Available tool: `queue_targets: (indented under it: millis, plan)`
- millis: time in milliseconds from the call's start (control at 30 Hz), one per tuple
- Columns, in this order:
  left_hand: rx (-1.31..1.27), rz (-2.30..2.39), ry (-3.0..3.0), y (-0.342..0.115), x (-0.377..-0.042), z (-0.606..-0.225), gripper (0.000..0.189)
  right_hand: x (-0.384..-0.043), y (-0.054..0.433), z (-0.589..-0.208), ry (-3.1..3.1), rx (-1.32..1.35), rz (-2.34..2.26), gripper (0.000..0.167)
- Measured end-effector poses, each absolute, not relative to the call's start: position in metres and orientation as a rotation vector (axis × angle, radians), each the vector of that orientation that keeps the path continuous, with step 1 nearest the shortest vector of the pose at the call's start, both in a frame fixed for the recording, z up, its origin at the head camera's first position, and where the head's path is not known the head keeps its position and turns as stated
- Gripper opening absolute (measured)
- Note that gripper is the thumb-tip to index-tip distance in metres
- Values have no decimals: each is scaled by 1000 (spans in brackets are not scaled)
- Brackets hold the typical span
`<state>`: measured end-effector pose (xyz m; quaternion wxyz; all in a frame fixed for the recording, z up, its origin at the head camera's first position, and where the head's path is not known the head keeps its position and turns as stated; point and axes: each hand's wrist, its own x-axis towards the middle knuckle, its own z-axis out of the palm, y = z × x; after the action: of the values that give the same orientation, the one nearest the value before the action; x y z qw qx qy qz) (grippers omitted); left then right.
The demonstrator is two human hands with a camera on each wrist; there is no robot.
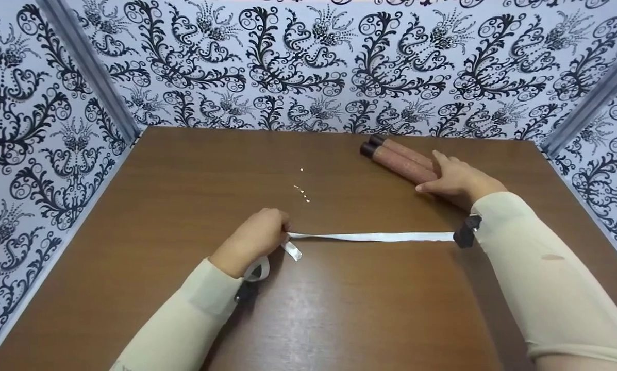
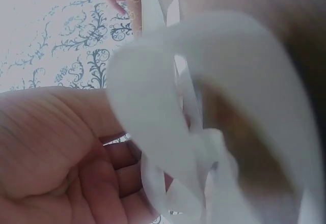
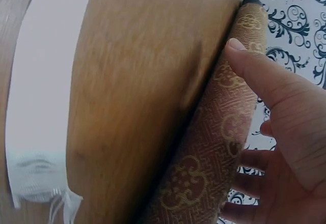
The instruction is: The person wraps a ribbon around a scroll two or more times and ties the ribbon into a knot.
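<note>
A long white ribbon (image 1: 385, 237) stretches across the brown table, with a frayed end (image 3: 41, 178) close under the right wrist. My left hand (image 1: 259, 234) pinches the ribbon at its other side, fingers curled in. A short tail (image 1: 293, 251) sticks out by the fingers, and loose loops (image 2: 147, 102) hang in front of the left palm. Toward the back right, my right hand (image 1: 457, 178) spans two scrolls (image 1: 398, 162) covered in reddish, gold-patterned brocade with dark ends. Its thumb (image 3: 254, 66) lies along the near side; the fingertips are hidden behind the scroll.
Several tiny white scraps (image 1: 300, 190) lie scattered on the table (image 1: 210, 170) beyond the left hand. Patterned black-and-white panels (image 1: 308, 62) with grey corner strips enclose the table at the back and both sides.
</note>
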<state>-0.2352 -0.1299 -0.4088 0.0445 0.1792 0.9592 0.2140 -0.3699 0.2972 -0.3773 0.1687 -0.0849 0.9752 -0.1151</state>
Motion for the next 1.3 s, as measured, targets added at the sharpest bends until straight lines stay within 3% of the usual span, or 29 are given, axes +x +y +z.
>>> queue_targets:
  millis: [500,1067,1300]
  plan:
    - [414,564,2873,-132,-237,-412,8,-388,296,-390,2803,-272,-209,104]
    - [433,593,2884,-133,-236,-412,5,-391,296,-387,2879,-282,-161,81]
    - [443,569,2897,-133,-235,-412,7,-388,296,-385,2881,-276,-140,80]
